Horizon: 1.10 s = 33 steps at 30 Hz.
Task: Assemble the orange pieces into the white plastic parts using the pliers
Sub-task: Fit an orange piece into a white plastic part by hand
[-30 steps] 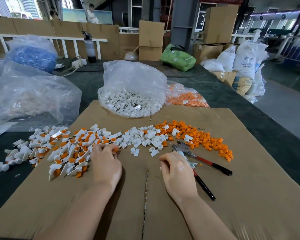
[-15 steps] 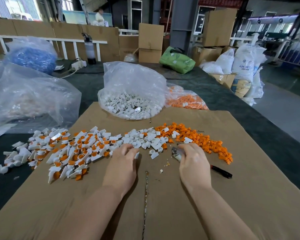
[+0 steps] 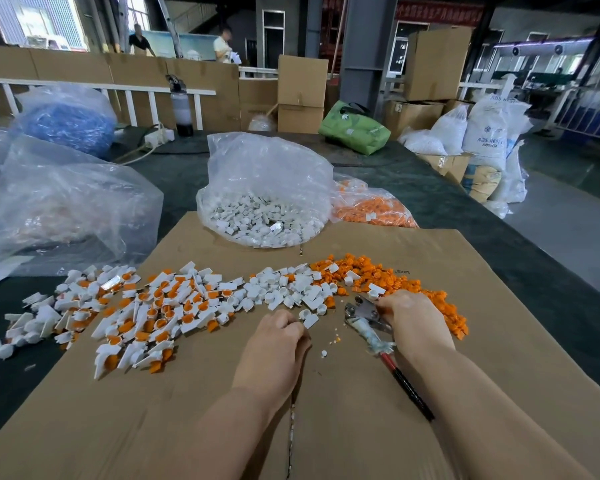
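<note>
A bag of white parts (image 3: 262,216) sits at the cardboard's (image 3: 361,427) far edge, a bag of orange pieces (image 3: 373,206) beside it; loose white parts (image 3: 291,289) and orange pieces (image 3: 430,299) spread across the middle; the left hand (image 3: 274,344) pinches a white part (image 3: 308,317); the right hand (image 3: 414,322), fingers curled, grips the pliers (image 3: 371,322) near the orange pieces.

Pliers (image 3: 368,318) right of white parts (image 3: 291,289)
</note>
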{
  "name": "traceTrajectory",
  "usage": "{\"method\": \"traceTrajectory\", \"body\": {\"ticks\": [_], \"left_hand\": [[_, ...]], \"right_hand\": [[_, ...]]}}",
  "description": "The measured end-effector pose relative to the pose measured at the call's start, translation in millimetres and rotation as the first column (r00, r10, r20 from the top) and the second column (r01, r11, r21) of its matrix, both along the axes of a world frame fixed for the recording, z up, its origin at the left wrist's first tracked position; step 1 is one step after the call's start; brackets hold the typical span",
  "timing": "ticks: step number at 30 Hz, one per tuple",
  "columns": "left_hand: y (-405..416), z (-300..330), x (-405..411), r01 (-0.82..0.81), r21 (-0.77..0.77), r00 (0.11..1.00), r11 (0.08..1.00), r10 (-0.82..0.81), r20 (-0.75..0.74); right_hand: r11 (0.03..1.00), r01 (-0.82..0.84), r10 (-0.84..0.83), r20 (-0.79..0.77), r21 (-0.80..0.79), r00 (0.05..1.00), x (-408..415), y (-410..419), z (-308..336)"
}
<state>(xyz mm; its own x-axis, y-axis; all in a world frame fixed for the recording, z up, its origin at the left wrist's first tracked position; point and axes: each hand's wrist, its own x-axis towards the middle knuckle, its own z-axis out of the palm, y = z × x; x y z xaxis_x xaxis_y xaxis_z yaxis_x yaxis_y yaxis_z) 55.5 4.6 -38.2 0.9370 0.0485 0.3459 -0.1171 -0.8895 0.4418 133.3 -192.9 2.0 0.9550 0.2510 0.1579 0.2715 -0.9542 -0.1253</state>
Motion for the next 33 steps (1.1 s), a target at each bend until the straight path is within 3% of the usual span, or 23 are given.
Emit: {"method": "traceTrajectory", "body": {"ticks": [5, 12, 18, 25, 33], "left_hand": [[0, 4, -1, -0.002, 0.018, 0.999, 1.000, 0.003, -0.040], [-4, 9, -7, -0.061, 0.006, 0.998, 0.998, 0.061, 0.017], [-4, 9, -6, -0.091, 0.005, 0.996, 0.996, 0.091, -0.026], [-5, 7, -5, -0.103, 0.049, 0.994, 0.993, 0.104, -0.027], [-2, 6, -4, -0.058, 0.100, 0.998, 0.993, 0.058, -0.005]], "right_hand": [[0.995, 0.069, -0.067, -0.030, 0.076, 0.997, 1, -1, 2], [0.998, 0.061, -0.060, 0.039, -0.019, 0.997, -4, -2, 0], [0.997, 0.071, -0.071, 0.077, -0.001, 0.994, -8, -1, 2], [0.982, -0.065, 0.024, 0.221, 0.180, 0.975, -24, 19, -1], [0.904, -0.193, 0.131, 0.182, 0.383, 0.974, -54, 58, -17]]}}
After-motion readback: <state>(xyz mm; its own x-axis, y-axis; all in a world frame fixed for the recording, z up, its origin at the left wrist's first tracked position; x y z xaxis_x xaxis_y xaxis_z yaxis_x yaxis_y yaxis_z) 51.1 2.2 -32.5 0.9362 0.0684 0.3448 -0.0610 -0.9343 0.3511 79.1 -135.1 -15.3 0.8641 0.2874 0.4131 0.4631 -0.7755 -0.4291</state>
